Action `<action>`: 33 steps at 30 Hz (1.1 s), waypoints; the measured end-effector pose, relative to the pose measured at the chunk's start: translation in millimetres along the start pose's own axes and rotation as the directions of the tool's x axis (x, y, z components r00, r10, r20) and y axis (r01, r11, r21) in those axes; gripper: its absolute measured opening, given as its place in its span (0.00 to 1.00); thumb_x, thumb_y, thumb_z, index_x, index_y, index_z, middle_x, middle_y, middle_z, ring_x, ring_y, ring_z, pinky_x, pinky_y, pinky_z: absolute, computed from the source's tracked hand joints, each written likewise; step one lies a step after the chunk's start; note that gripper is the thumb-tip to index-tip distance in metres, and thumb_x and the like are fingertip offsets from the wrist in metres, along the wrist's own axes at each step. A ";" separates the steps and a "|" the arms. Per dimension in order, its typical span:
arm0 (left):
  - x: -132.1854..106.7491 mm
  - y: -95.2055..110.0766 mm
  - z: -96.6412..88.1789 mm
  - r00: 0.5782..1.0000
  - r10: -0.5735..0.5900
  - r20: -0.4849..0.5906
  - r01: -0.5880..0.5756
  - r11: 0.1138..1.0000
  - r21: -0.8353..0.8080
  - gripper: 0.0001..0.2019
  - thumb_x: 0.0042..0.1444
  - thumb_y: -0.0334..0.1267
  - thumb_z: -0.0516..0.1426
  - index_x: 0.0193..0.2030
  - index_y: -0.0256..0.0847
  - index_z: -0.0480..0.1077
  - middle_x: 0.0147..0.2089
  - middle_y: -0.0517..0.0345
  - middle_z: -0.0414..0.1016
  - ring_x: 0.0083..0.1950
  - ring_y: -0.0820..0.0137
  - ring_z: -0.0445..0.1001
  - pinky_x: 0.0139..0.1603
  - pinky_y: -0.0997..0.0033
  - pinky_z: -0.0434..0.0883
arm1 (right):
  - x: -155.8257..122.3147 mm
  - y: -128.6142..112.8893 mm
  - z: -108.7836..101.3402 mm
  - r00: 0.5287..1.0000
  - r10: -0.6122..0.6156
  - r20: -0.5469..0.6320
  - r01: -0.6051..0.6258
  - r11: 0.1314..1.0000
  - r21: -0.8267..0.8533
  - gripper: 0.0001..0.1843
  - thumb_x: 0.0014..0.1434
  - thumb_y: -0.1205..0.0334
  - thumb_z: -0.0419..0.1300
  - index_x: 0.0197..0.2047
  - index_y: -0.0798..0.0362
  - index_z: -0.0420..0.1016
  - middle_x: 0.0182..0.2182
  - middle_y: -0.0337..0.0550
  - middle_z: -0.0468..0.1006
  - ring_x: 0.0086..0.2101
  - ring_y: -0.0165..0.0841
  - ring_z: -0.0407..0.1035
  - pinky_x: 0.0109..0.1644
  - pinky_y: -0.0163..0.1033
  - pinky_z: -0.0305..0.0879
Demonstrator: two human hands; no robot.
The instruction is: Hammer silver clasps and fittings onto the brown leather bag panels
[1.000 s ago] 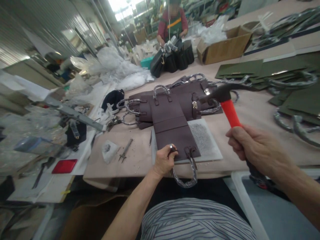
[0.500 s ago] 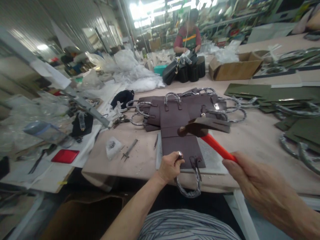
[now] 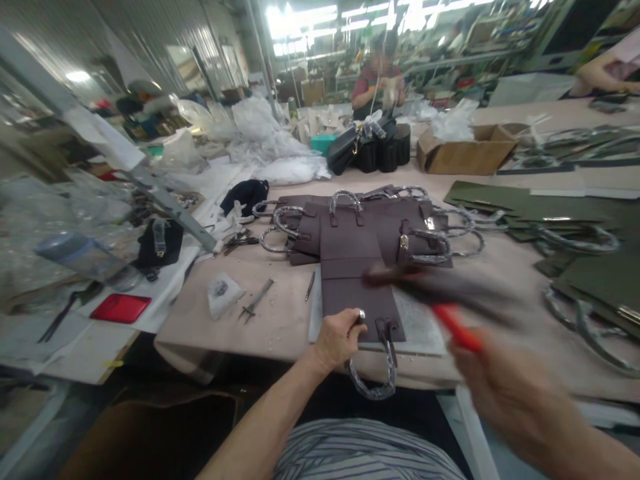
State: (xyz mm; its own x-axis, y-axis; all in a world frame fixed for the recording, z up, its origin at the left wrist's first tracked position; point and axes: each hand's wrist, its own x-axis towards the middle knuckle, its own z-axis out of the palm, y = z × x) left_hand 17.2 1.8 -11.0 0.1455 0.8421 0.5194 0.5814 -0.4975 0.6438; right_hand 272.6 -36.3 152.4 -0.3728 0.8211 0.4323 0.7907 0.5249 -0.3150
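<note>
Leaving a small pronged tool (image 3: 256, 301) lying idle on the left of the worktop (image 3: 280, 323). Pinching a short metal punch (image 3: 360, 314) upright in the left hand (image 3: 336, 340), with fingers closed tight round it and its foot on the near edge of the brown leather panel (image 3: 357, 293) (just left of the strap tabs of the wrapped handle (image 3: 373, 381) hanging off the near edge). Working over a pale backing board (image 3: 425, 323) under that panel, at the near middle of the worktop. Gripping a red-handled hammer (image 3: 453, 325) in the right hand (image 3: 493, 380), closed round the shaft as far as the blur allows telling, and carrying its smeared head above the panel, right of the punch. Risking, probably, a strike landing off the punch top: bruising the left fingers so close beneath it, or denting the leather. Risking too a punch tilting under a glancing blow, skidding and scarring the panel, or marking it off its spot. Possibly also clipping the stacked panels (image 3: 360, 223) just beyond on a wide swing.
</note>
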 end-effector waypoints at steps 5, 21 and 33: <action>0.5 0.9 -0.8 1.000 -0.020 0.012 0.020 1.000 -0.011 0.06 0.60 0.29 0.59 0.43 0.41 0.72 0.37 0.55 0.80 0.38 0.66 0.81 0.42 0.70 0.79 | -0.2 31.3 16.7 0.960 0.124 0.250 -0.148 0.986 0.077 0.25 0.69 0.39 0.46 0.30 0.48 0.64 0.16 0.37 0.67 0.16 0.31 0.61 0.23 0.38 0.48; 9.3 13.3 -21.3 0.992 0.002 0.124 0.003 0.999 -0.042 0.05 0.63 0.30 0.58 0.44 0.40 0.72 0.41 0.54 0.80 0.42 0.67 0.81 0.46 0.69 0.79 | -5.3 102.0 79.0 0.973 0.229 -0.013 -0.224 0.942 -0.251 0.15 0.69 0.53 0.53 0.43 0.55 0.75 0.40 0.61 0.77 0.38 0.48 0.74 0.38 0.48 0.66; -7.4 13.2 -19.4 1.000 0.005 -0.030 -0.008 0.997 -0.076 0.04 0.64 0.33 0.58 0.44 0.39 0.75 0.43 0.51 0.83 0.44 0.67 0.83 0.48 0.68 0.81 | 5.8 32.8 164.7 0.957 -0.020 0.290 -0.002 0.997 0.076 0.35 0.61 0.55 0.62 0.69 0.57 0.64 0.70 0.55 0.60 0.69 0.51 0.50 0.72 0.63 0.48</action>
State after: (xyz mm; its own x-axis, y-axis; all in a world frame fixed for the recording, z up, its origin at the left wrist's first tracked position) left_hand 8.2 -15.1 4.6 0.1247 0.8328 0.5394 0.5178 -0.5183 0.6806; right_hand 216.4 22.6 5.4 -0.5135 0.8401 0.1747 0.7523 0.5387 -0.3793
